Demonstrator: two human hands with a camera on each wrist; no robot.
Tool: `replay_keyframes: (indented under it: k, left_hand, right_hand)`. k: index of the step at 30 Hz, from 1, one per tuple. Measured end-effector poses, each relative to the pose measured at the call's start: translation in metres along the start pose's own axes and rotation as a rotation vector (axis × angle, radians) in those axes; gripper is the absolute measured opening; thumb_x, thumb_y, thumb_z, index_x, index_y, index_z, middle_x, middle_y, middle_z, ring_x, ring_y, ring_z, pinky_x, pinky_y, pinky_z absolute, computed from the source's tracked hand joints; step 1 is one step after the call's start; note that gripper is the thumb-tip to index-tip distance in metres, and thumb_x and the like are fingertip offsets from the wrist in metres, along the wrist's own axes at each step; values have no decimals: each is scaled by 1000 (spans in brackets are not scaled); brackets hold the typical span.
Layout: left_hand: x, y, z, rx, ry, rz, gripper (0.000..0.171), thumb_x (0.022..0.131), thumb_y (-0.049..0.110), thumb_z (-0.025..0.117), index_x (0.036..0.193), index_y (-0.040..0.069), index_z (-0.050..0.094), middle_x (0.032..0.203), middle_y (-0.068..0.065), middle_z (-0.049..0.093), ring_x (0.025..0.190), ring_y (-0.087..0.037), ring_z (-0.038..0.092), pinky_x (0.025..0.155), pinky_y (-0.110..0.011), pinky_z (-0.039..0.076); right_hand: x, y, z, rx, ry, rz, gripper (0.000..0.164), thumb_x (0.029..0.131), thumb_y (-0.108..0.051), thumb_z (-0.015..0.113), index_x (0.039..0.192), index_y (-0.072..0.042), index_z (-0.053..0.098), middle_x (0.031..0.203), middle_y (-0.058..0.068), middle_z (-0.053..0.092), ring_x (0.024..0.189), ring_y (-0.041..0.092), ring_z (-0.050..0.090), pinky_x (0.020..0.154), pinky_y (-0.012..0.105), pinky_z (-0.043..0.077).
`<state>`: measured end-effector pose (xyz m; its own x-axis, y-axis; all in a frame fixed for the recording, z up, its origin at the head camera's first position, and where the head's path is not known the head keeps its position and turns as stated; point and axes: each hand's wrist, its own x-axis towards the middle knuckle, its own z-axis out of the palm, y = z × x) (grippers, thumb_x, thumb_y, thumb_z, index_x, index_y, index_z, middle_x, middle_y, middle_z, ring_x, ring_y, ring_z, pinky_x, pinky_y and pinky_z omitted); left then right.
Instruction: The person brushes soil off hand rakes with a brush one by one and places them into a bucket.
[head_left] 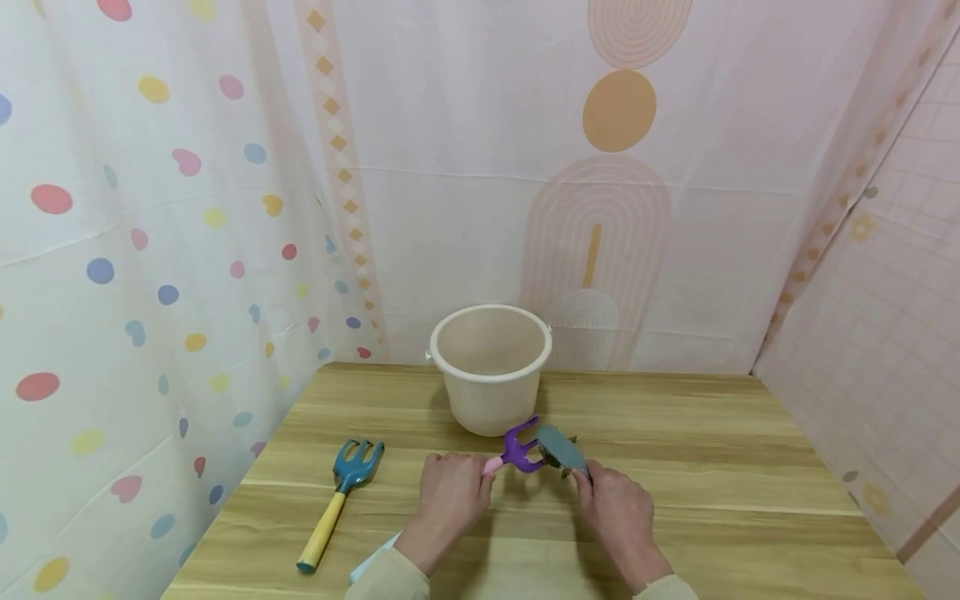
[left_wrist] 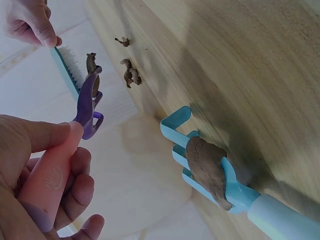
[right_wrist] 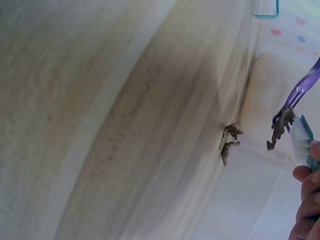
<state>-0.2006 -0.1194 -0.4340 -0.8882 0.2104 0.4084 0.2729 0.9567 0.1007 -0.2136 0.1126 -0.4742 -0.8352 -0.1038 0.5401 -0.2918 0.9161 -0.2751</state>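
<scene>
My left hand grips the pink handle of a small garden hand fork with purple tines, held above the table. My right hand holds a teal scrub brush whose white bristles face the tines. Between bristles and tines a clump of brown mud clings, seen in the right wrist view. Crumbs of mud lie on the wood below. A light blue hand rake with a big mud lump in its prongs rests on the table; the left forearm mostly hides it in the head view.
Behind the hands a cream bucket stands near the table's back edge. To the left lies a blue garden fork with a yellow handle. Patterned curtains hang around the wooden table.
</scene>
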Motion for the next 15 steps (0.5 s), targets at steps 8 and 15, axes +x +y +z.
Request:
replay_keyframes:
  k: [8,15]
  left_hand:
    - [1,-2,0,-10,-10,3,21,83,24,77,70,16,63,58,5,55,55,-16,54,64,-38,42]
    - [2,-3,1,-32,19,11,25,82,25,78,67,18,59,55,8,51,51,-13,50,64,-38,42]
  right_hand:
    - [5,4,-4,12,76,27,21,89,-23,73,77,-10,63,55,1,52,43,15,43,37,32,33]
    - [1,-4,2,45,16,-42,17,89,-27,73,81,-14,67,55,-4,52,44,8,38,37,26,29]
